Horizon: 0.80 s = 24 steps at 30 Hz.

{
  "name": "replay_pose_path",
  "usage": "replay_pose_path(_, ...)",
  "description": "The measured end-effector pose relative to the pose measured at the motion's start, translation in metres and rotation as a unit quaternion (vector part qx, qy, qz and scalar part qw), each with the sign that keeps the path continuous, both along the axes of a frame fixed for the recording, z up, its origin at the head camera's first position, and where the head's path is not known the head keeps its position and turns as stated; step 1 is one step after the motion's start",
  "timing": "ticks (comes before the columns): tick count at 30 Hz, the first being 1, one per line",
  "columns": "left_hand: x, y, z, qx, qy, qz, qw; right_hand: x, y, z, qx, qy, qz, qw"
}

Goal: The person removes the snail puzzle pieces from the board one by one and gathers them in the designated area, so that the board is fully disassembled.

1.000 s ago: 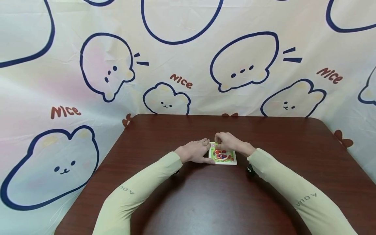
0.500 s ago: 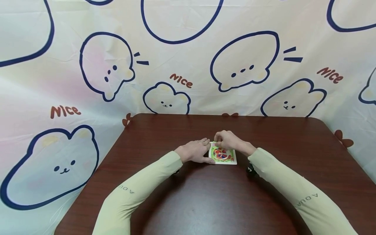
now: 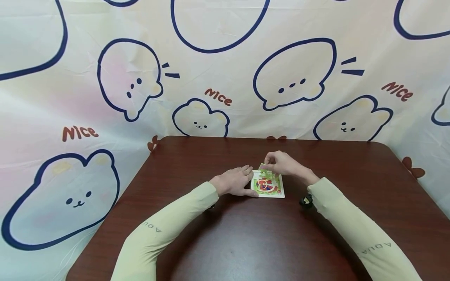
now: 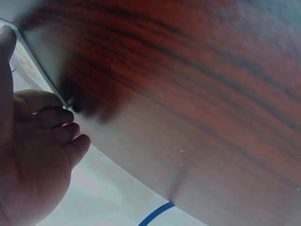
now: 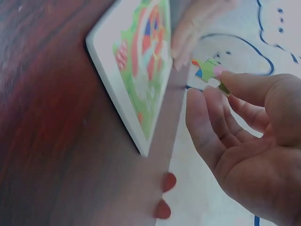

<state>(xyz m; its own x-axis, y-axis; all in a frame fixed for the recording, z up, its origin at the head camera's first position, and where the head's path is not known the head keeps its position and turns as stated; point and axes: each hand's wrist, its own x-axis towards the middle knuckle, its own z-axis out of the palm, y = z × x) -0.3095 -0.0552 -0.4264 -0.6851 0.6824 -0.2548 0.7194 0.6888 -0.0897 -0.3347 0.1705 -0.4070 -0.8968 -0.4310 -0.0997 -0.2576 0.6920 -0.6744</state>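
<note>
A small white-framed jigsaw puzzle board (image 3: pixel 270 195) with a bright green, red and blue picture lies flat on the table. My left hand (image 3: pixel 233 182) rests along its left side, fingers extended near the far left corner and thumb at the near edge. In the left wrist view, the fingertips (image 4: pixel 66 115) touch the board's corner. My right hand (image 3: pixel 282 163) is raised over the far edge of the board. Between thumb and fingers it pinches a green jigsaw piece (image 5: pixel 205 69) with pink, blue and red patches, apart from the board.
The brown wooden table (image 3: pixel 225 242) extends around the board on all sides. Behind and beside it hangs a pale cloth (image 3: pixel 242 66) with cartoon outlines. A dark device (image 3: pixel 306 201) sits on the right wrist.
My right hand has moved up and to the right, lifting the jigsaw piece away from the board's far left part. The left hand stays in place on the board.
</note>
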Motion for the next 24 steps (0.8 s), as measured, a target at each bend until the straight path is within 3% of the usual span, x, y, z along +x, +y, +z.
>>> replay_pose_path(11,-0.001,0.0,0.0,-0.011,0.001,-0.004,0.9999,0.003,0.032,-0.001,-0.056,-0.004,-0.027,0.9981)
replay_pose_path(24,0.0,-0.001,-0.001,-0.01,0.001,-0.003,0.9999,0.005,0.064,-0.008,-0.032,-0.011,-0.048,0.9983)
